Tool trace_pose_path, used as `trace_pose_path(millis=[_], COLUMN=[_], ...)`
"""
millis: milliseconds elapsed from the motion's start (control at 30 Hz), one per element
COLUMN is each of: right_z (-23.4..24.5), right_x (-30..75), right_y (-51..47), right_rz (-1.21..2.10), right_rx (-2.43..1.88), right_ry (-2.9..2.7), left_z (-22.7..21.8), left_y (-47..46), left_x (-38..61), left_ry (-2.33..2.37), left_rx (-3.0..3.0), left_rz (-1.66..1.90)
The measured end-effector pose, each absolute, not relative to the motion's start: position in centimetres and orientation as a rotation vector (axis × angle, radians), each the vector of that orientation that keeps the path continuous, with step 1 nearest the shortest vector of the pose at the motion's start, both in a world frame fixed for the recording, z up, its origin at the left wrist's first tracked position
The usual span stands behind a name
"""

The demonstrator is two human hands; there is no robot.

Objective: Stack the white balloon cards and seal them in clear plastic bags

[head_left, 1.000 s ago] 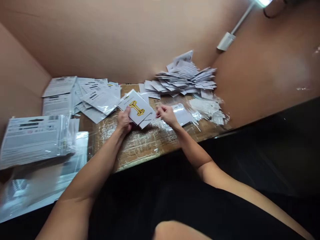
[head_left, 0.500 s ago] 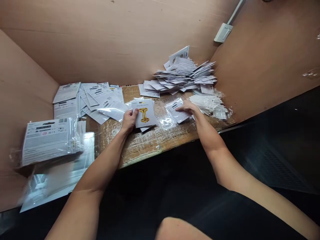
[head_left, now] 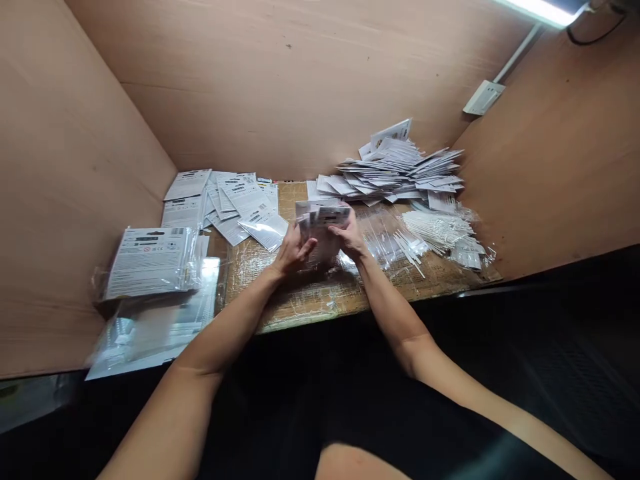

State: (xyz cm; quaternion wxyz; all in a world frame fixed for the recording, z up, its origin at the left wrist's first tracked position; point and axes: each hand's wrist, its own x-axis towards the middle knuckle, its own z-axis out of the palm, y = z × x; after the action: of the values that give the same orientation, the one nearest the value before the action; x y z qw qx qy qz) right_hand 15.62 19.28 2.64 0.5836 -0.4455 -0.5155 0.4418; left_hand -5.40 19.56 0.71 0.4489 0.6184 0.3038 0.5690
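Observation:
In front of me over the table, my left hand [head_left: 296, 248] and my right hand [head_left: 351, 237] are close together around a small bunch of foil balloon packs [head_left: 325, 215]. The left hand grips the bunch from the left side, its thumb towards me. From the right, my other hand pinches the packs with its thumb on the near face. The packs are upright and somewhat blurred, with dark print near their top edge. Clear plastic sleeves [head_left: 377, 233] and thin white straws [head_left: 410, 253] lie on the table beside my right hand.
A heap of flat white packs [head_left: 395, 170] stands at the back right, above a bundle of white straws [head_left: 433, 230]. More packs [head_left: 245, 200] are spread at the back left. A bagged stack [head_left: 150, 263] sits front left. Wooden panels [head_left: 280, 93] enclose the table [head_left: 295, 307].
My right hand has lifted packs off the table and brought them left to those in my left hand. Both hands now hold one bunch. The camera view has shifted.

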Motion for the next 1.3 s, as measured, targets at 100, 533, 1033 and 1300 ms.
trace_pose_path(millis=[100,533,1033,1300], right_z=[2.7,3.6,5.2,5.0], right_x=[16.1,13.8,4.3,10.9], right_y=[18.7,22.7,10.2,9.9], right_rz=[0.944,1.166,0.124,0.463], right_rx=[-1.010,-1.164,-1.118,-1.064], right_ry=[-1.296,-1.612,-2.313,-2.055], left_z=[1.4,2.5,-0.9,1.7], left_y=[19.5,16.7,9.2,9.1], left_x=[-6.2,-7.0,-12.7,-8.2], left_ry=[0.735,0.753,1.135,1.032], left_rx=[1.473,1.134,0.623,0.864], left_rz=[1.525,1.498,1.751,1.646])
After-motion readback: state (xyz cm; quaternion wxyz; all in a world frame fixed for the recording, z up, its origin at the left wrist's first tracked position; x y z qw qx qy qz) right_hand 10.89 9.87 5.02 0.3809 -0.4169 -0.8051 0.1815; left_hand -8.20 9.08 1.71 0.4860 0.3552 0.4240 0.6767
